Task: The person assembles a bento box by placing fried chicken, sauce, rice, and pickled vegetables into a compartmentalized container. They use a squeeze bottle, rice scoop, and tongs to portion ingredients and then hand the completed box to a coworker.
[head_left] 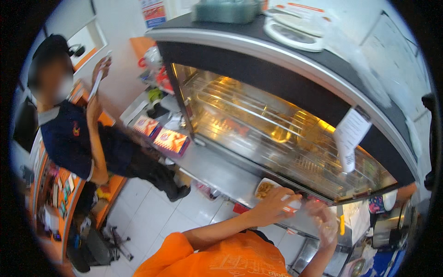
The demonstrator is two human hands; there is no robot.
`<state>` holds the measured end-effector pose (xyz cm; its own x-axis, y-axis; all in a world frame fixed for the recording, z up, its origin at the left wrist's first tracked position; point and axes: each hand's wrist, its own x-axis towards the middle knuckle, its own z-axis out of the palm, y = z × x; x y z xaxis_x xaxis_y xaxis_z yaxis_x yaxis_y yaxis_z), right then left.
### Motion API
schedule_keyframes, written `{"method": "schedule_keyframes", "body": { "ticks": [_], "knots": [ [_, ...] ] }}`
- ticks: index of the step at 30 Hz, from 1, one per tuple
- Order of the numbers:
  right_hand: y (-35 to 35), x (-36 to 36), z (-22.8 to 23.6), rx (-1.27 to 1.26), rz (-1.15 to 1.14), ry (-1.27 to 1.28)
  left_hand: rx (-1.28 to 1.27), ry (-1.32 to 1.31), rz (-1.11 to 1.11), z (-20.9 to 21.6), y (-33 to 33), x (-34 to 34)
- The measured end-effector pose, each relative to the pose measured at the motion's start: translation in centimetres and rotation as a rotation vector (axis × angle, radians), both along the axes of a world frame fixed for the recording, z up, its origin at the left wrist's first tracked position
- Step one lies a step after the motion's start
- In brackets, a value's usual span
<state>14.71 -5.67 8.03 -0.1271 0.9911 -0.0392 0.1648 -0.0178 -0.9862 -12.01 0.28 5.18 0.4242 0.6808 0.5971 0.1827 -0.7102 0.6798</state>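
Note:
My left hand (pixel 279 203) is closed round a small white-and-orange paper container (pixel 292 204) above the steel counter. Just beyond that hand, a white tray (pixel 259 185) holds yellowish-brown food (pixel 265 189). Close by on the right, my right hand (pixel 323 222) wears a clear plastic glove. Its fingers are smeared and partly lost in glare, so I cannot make out whether they grip anything. The steel counter (pixel 221 166) runs along the front of a lit glass display warmer (pixel 258 120) with wire racks.
On the left stands a person (pixel 78 134) in dark clothes, raising a white slip. Two printed boxes (pixel 170 142) sit at the counter's left part. A yellow handle (pixel 342 225) lies right of my gloved hand, and a steel pot (pixel 386 231) stands farther right. An office chair (pixel 99 249) is lower left.

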Motion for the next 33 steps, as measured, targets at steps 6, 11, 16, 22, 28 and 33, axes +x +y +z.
{"method": "schedule_keyframes", "body": {
  "ticks": [6, 11, 16, 22, 28, 33],
  "knots": [
    [-2.4, -2.4, 2.5, -0.28, 0.306, 0.226, 0.157, 0.145, -0.207, -2.8, -0.7, 2.1],
    [-4.5, 3.7, 0.0, -0.37, 0.393, 0.431, 0.222, 0.225, -0.296, -3.0, -1.3, 7.9],
    [-9.1, 16.5, -0.8, -0.274, 0.206, 0.17, 0.167, 0.391, -0.36, -3.6, -2.4, 15.9],
    [-14.2, 31.9, -8.0, -0.265, -0.238, 0.699, -0.341, 0.313, -0.372, -8.5, -5.2, 26.7],
    [-9.4, 33.3, -20.5, -0.032, -0.565, -0.851, -1.406, -0.113, -0.008, -15.7, -3.8, 29.8],
    [-7.5, 32.8, -24.2, -0.135, -0.525, -0.688, -1.652, -0.617, 0.318, -18.9, -4.0, 33.4]
  ]
}}
